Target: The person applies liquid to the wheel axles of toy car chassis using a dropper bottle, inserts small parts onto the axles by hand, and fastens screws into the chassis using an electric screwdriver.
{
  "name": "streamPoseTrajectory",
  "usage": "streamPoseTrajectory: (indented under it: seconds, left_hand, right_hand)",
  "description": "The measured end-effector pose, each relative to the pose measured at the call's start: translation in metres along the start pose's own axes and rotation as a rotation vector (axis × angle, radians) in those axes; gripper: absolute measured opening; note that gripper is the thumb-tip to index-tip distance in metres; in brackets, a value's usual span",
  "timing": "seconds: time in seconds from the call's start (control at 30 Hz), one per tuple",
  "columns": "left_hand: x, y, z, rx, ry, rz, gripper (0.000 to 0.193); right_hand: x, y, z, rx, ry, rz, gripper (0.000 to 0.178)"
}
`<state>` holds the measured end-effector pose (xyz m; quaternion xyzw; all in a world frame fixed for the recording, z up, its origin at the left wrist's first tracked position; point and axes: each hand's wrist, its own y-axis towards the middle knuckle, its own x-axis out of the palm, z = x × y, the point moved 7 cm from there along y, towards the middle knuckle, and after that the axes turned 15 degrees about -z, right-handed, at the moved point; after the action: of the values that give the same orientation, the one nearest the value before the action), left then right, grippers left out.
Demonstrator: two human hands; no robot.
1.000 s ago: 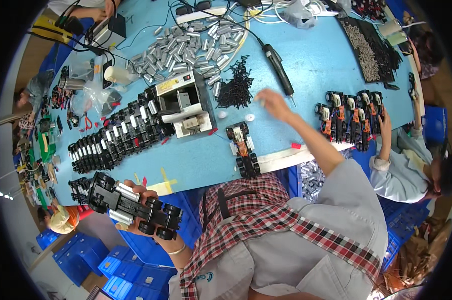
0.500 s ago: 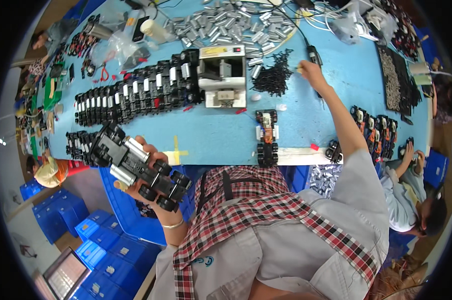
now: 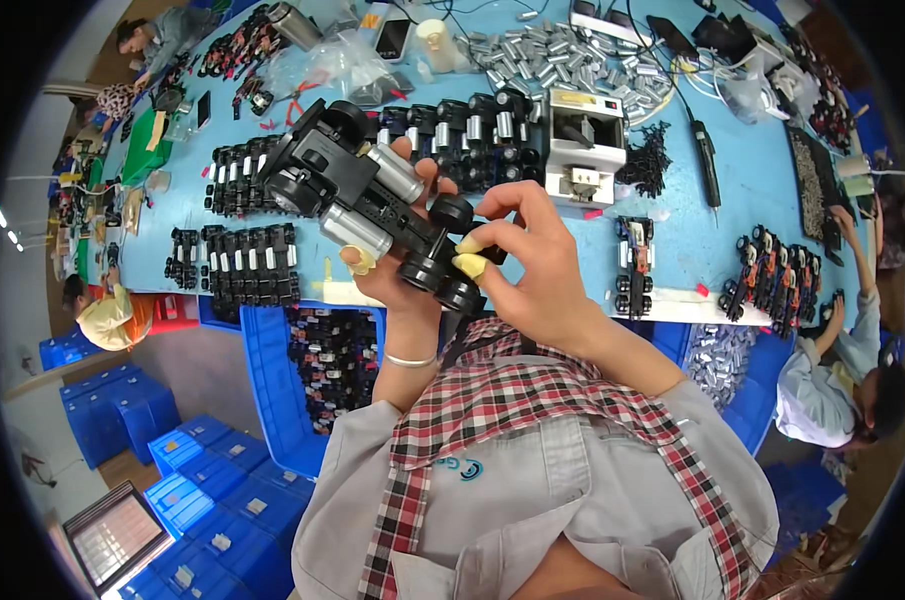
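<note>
My left hand (image 3: 384, 288) grips a black toy truck chassis (image 3: 390, 208) with chunky black wheels and a silver cylinder on each side. It is held tilted above the table's near edge. My right hand (image 3: 534, 262) reaches in from the right, its thumb and forefinger, both in yellow finger covers, pinched against the chassis between the rear wheels. Whatever small thing sits in that pinch is hidden. Beyond, a white dispenser-like device (image 3: 585, 150) stands beside a pile of small black parts (image 3: 649, 160).
Rows of similar chassis (image 3: 252, 262) stand on the blue table, and a heap of silver cylinders (image 3: 572, 62) lies at the back. An electric screwdriver (image 3: 705, 165) rests to the right. Blue bins (image 3: 262, 400) stand below the edge. Co-workers sit at both sides.
My right hand has come back from beside the black parts pile to the chassis, pinching at its rear wheels. My left hand has brought the chassis inward and up; the view has shifted.
</note>
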<state>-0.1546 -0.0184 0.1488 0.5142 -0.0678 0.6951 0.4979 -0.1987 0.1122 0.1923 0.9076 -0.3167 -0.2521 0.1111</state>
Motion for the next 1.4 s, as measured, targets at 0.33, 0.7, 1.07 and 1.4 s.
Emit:
streamPoseTrajectory:
  seconds: [0.33,0.7,1.07,1.4]
  left_hand:
    - [-0.006,-0.006,0.054,0.025,-0.034,-0.147,0.091]
    - [-0.01,-0.007,0.051,0.011,-0.221,-0.187,0.09]
    - [-0.015,-0.01,0.065,0.087,-0.232,-0.171,0.091]
    - [-0.021,-0.02,0.069,0.017,0.073,-0.143,0.094]
  right_hand:
    - [0.045,0.016,-0.039,-0.081,-0.179,0.024,0.013]
    - [0.051,0.011,-0.03,0.001,-0.093,0.01,0.014]
    - [0.055,0.014,-0.04,-0.027,-0.164,-0.085,0.014]
    - [0.073,0.024,-0.045,-0.037,-0.277,-0.116,0.009]
